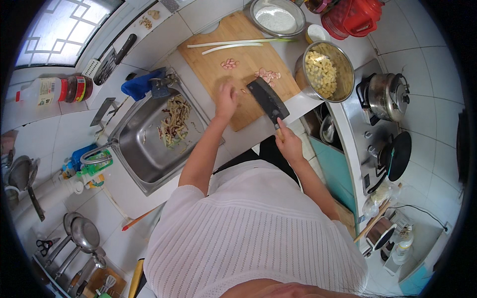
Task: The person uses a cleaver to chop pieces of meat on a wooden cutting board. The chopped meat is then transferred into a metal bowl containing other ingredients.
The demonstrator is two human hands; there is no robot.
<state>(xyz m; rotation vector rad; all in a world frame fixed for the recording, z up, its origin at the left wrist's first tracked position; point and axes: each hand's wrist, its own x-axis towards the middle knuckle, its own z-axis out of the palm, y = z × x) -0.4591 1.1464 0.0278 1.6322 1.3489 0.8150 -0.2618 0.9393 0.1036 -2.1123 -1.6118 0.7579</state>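
Note:
My right hand (289,145) grips the wooden handle of a Chinese cleaver (269,100), whose dark blade lies over the right part of a wooden cutting board (208,80). My left hand (227,98) is over the board with its fingers curled; whether it holds anything cannot be told. A small reddish piece (243,91) lies between that hand and the blade. Beyond the blade's tip are sliced pinkish pieces, apparently garlic (266,75), and farther left a small pile of whole pinkish cloves (229,64). Two scallion stalks (233,45) lie across the board's far part.
A metal pot of diced yellow pieces (320,74) stands at the board's right, a bowl of white powder (277,18) behind. The sink (141,164) on the left holds peelings (174,119). On the right, the stove (354,130) carries a lidded pot (387,97) and a dark pan (399,156).

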